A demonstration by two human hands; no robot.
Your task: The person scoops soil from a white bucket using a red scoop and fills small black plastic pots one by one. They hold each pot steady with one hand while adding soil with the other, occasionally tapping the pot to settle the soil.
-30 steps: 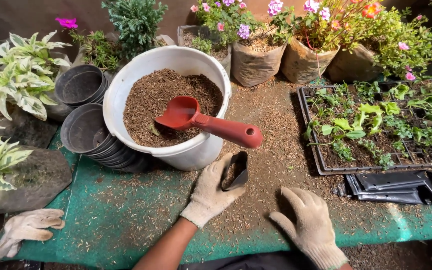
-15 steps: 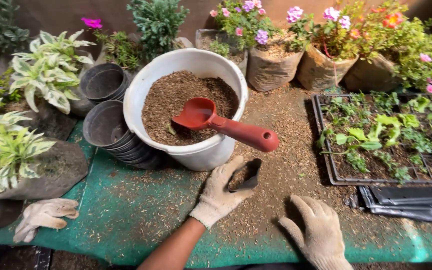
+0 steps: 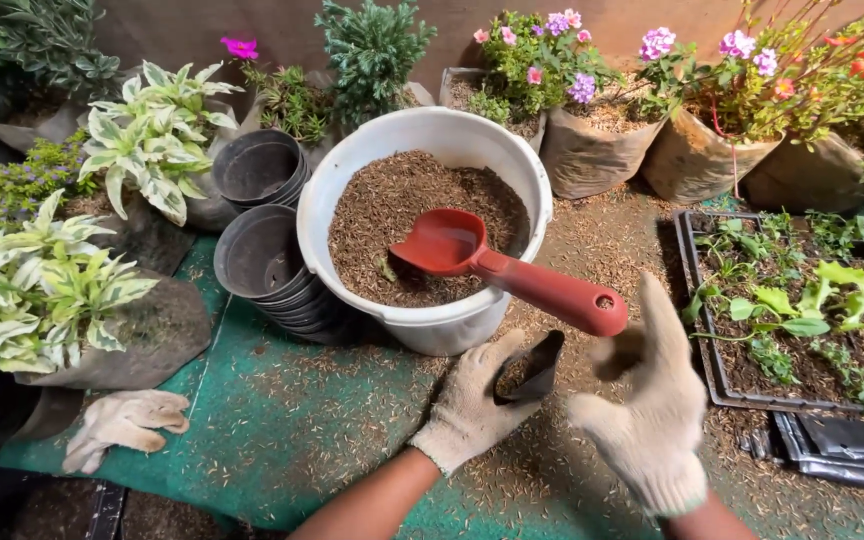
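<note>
While the left hand (image 3: 472, 405), in a worn cloth glove, has its fingers clamped on a small black bag (image 3: 530, 366) that lies tipped on its side with its mouth open, the right hand (image 3: 644, 410) is raised just beside it with its gloved fingers spread apart, holding nothing. That hand is blurred, so I cannot tell whether its fingertips touch the red scoop (image 3: 507, 268); they are very near the end of the handle. The scoop rests in the white bucket (image 3: 422, 325), its bowl on the brown mix and its handle sticking out over the rim towards the hands. The bag sits just in front of the bucket, above the green mat (image 3: 272, 420). Stacks of black pots (image 3: 262, 255) stand left of the bucket, a seedling tray (image 3: 702, 330) lies to the right, and a spare glove (image 3: 124, 425) lies on the mat's left edge.
</note>
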